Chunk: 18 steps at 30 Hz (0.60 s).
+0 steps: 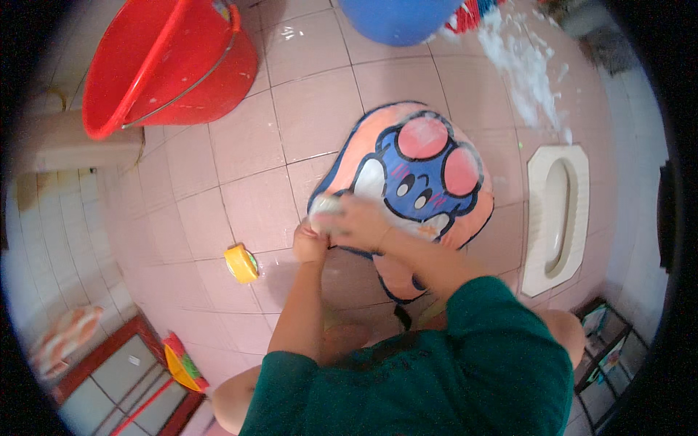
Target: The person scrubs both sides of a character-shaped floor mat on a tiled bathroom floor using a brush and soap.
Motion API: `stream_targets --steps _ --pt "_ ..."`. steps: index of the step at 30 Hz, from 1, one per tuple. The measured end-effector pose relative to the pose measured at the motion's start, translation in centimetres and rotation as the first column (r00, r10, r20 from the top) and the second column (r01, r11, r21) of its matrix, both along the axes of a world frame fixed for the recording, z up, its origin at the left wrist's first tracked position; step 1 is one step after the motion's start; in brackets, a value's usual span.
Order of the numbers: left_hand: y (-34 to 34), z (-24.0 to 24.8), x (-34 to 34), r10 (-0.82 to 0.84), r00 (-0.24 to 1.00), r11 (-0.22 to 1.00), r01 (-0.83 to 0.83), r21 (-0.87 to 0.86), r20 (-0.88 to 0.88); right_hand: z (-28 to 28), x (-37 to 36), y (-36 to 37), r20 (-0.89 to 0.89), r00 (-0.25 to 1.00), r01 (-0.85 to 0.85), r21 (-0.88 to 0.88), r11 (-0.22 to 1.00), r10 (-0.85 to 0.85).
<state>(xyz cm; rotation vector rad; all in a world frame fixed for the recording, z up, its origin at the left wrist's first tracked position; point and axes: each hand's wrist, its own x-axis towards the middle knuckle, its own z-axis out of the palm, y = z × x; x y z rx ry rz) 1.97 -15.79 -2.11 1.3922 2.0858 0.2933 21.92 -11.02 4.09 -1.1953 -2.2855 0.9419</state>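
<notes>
A shaped mat [476, 211] with a pink, blue and white cartoon figure lies flat on the floor, wet-looking, with a dark outline. At its left edge my right hand [360, 224] is closed around a pale rounded object [325, 208], too blurred to name. Just below that object, my left hand [311, 243] is closed by the mat's edge; what its fingers grip is hidden. To the left of my hands, a small yellow rounded item [241, 263] with a whitish-green side rests on the tiles.
A red bucket [218, 87] with a wire handle stands far left, and a blue tub [400, 18] at the back. White foam [527, 80] is spread on the tiled floor at far right. A squat toilet [536, 240] is set to the right, and a dark rack [603, 341] stands lower right.
</notes>
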Motion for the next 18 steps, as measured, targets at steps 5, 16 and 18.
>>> stream_targets --steps 5,16,18 --pt "2.5 1.1 1.0 -0.028 0.999 0.997 0.025 0.071 0.035 -2.9 19.7 6.2 0.321 0.609 0.717 0.169 0.676 -0.725" --pt "10.2 2.8 9.1 -0.378 0.768 0.768 0.572 0.288 -0.518 -3.6 10.7 4.4 -0.185 0.712 0.695 0.048 0.717 -0.678" --pt "5.4 2.0 10.3 -0.518 0.708 0.781 0.621 0.071 -0.480 -3.5 6.2 -0.2 0.211 0.877 0.451 -0.055 0.891 -0.431"
